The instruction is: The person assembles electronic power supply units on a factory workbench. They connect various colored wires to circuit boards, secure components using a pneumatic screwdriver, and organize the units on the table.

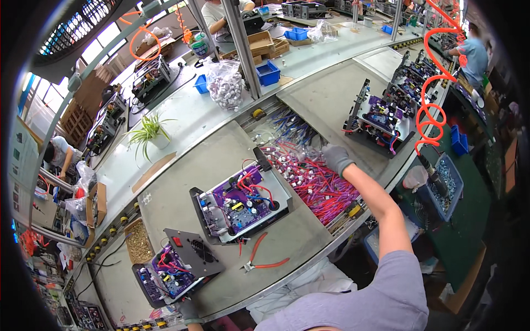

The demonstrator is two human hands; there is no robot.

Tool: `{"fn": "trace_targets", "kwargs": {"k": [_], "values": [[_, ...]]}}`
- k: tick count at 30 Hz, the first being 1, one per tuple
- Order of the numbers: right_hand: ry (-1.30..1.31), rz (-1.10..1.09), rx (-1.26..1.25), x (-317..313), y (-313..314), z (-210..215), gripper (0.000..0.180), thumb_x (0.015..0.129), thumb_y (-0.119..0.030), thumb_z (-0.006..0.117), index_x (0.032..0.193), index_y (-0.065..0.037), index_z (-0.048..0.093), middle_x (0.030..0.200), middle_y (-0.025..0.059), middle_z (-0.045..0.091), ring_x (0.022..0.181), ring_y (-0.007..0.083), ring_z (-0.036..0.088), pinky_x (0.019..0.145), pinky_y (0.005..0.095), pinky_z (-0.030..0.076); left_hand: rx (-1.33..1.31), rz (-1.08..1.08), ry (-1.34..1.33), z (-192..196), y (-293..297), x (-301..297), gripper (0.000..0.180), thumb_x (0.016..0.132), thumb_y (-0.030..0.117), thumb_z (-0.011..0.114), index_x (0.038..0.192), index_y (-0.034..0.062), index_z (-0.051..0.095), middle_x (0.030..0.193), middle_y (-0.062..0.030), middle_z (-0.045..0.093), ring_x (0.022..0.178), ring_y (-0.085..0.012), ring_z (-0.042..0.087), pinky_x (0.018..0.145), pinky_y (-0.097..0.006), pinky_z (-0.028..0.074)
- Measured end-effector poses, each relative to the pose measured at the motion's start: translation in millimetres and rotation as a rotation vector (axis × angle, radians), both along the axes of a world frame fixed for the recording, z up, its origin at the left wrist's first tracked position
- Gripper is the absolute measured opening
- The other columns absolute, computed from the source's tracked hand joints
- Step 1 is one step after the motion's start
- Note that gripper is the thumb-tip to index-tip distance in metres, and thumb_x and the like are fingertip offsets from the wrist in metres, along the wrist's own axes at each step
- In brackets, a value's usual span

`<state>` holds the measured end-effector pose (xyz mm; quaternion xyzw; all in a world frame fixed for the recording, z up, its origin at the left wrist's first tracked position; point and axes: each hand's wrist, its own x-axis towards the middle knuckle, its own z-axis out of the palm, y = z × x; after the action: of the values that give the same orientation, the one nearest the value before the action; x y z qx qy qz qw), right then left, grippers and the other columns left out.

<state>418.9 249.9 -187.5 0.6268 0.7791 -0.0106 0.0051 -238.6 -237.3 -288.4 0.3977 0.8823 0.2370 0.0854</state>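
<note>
My right hand (337,159), in a grey glove, is at the far right edge of a heap of red and purple wire leads (317,185) with white connectors. Its fingers look curled, but what they hold is hidden. My left hand (189,312), also gloved, is low at the near edge of an open electronic unit (175,270) with a purple circuit board, a black panel and a fan; its fingers are mostly hidden behind the unit. A second open unit (243,201) lies between my hands. Red-handled cutters (259,263) lie in front of it.
Blue leads (292,128) lie beyond the red ones. More open units (381,118) stand on a board at right. A coiled orange hose (433,118) hangs above a powered driver (436,176) and a blue screw bin (450,185). A potted plant (152,134) stands on the far shelf.
</note>
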Motion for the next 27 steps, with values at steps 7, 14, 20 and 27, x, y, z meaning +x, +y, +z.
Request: {"fn": "trace_targets", "kwargs": {"k": [7,14,20,27], "values": [[0.113,0.117,0.042,14,-74,-5,0.021,0.081,-0.014,0.062,0.102,-0.012,0.064,0.094,0.0129,0.067,0.079,0.0328,0.068,0.068,0.0465,0.055,-0.013,0.041,-0.037,3,-15,-1,0.053,0.081,0.017,0.070,0.129,0.0019,0.052,0.125,-0.0140,0.061,0.114,-0.0274,0.057,0.100,-0.038,0.043],[0.515,0.162,0.037,-38,-80,-11,0.032,0.083,-0.013,0.061,0.115,-0.016,0.063,0.096,0.0114,0.066,0.080,0.0330,0.067,0.069,0.0463,0.054,0.027,0.036,-0.137,29,-14,-14,0.046,0.085,0.022,0.071,0.125,0.0024,0.057,0.123,-0.0144,0.062,0.113,-0.0279,0.058,0.099,-0.039,0.044],[0.268,0.176,0.113,-40,-25,26,0.026,0.083,-0.016,0.060,0.107,-0.019,0.069,0.105,0.0070,0.068,0.101,0.0306,0.064,0.084,0.0444,0.052,0.183,-0.010,-0.268,51,2,-8,0.042,0.088,0.026,0.071,0.122,0.0028,0.061,0.122,-0.0148,0.064,0.112,-0.0283,0.060,0.098,-0.040,0.045],[-0.213,0.155,0.043,4,42,-31,0.033,0.092,-0.032,0.047,0.115,-0.023,0.070,0.143,0.0141,0.050,0.145,0.0388,0.026,0.119,0.0571,0.015,-0.420,-0.347,0.955,-7,-55,-56,0.044,0.090,0.020,0.061,0.129,0.0000,0.056,0.124,-0.0198,0.062,0.114,-0.0362,0.059,0.103,-0.045,0.043]]}}
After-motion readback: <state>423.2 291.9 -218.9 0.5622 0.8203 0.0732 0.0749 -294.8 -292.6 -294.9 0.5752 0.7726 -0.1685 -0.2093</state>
